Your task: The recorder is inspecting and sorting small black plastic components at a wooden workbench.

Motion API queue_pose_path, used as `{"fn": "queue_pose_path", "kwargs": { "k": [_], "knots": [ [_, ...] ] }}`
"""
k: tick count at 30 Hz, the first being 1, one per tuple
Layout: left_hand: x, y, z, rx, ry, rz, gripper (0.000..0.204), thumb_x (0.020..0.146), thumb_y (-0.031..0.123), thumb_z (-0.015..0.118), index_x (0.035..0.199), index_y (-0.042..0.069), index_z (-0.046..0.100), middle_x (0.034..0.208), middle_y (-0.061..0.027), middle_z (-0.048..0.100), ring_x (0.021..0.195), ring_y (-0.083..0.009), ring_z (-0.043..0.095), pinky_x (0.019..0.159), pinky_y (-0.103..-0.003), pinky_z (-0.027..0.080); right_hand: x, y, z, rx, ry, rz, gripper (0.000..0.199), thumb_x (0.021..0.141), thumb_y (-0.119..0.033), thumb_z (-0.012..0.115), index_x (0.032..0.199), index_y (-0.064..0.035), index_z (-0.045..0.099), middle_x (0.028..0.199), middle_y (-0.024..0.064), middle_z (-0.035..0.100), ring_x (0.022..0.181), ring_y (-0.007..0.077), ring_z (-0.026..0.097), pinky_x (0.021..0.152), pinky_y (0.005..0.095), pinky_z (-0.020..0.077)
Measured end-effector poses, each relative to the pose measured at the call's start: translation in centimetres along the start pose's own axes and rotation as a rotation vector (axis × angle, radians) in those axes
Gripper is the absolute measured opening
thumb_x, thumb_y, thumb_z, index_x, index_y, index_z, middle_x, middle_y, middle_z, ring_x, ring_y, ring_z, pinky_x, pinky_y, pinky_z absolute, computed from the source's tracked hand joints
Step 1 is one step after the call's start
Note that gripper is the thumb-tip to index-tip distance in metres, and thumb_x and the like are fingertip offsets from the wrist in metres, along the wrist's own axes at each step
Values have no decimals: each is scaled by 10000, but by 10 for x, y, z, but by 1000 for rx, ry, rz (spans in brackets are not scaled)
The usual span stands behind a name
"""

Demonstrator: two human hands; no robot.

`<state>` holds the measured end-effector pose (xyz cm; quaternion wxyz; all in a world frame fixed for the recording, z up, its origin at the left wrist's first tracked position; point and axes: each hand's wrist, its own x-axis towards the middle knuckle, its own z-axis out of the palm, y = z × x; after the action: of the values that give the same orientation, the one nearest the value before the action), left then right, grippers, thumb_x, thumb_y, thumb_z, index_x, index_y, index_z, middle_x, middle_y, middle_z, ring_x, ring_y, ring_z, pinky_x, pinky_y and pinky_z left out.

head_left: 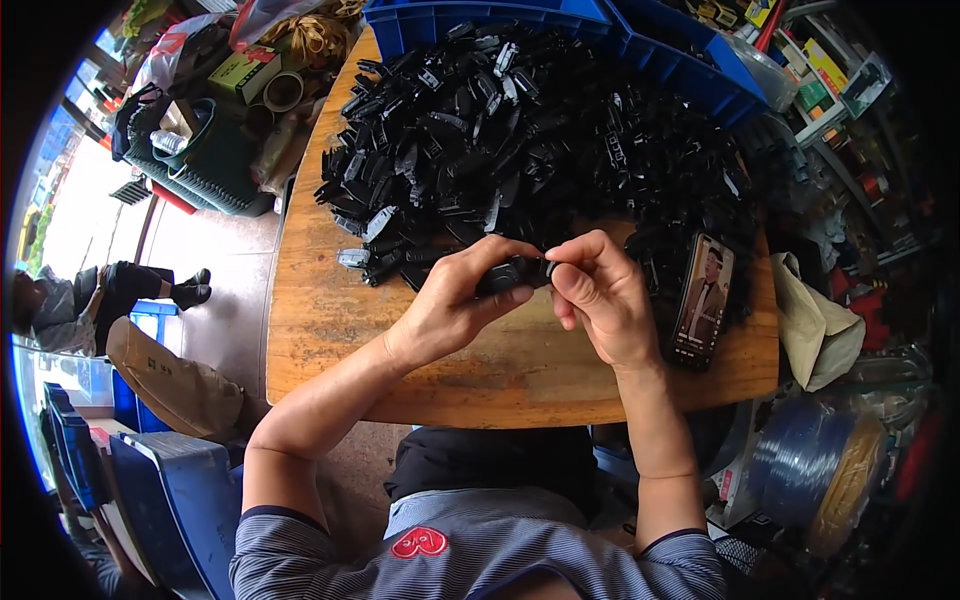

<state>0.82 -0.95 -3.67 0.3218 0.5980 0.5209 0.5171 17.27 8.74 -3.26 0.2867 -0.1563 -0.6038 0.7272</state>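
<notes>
My left hand (458,297) is closed around a small black plastic part (508,274), held above the near side of the wooden table (440,370). Against the right end of that part, my right hand (603,295) pinches with thumb and forefinger. A small dark piece (549,269) shows at those fingertips; whether it is separate from the held part I cannot tell. Just beyond both hands spreads a large heap of similar black plastic parts (540,150), a few with grey or shiny faces.
A phone (703,300) playing a video leans at the heap's right edge. Blue bins (490,18) stand along the table's far side. To the left are a dark green basket (215,165), a cardboard piece (175,380) and a seated person (110,300). A wrapped spool (815,465) lies at lower right.
</notes>
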Motion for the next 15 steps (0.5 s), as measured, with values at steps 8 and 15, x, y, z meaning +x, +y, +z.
{"fn": "queue_pose_path", "kwargs": {
  "k": [8, 15],
  "knots": [
    [-1, 2, -4, 245, 11, 243, 318, 792, 119, 676, 1064, 9, 553, 853, -93, 556, 731, -182, 547, 643, -288, 441, 3, 1, -6, 359, -128, 333, 247, 846, -234, 642, 978, -61, 524, 688, 10, 534, 492, 83, 503, 402, 198, 378],
    [4, 7, 8, -454, 7, -287, 309, 865, 272, 623, 980, -7, 560, 749, -12, 586, 711, -93, 557, 650, -253, 448, 3, 8, 13, 50, -10, -34, 316, 894, -306, 562, 1077, -52, 514, 972, 33, 512, 796, 65, 524, 712, 196, 444]
  ]
}}
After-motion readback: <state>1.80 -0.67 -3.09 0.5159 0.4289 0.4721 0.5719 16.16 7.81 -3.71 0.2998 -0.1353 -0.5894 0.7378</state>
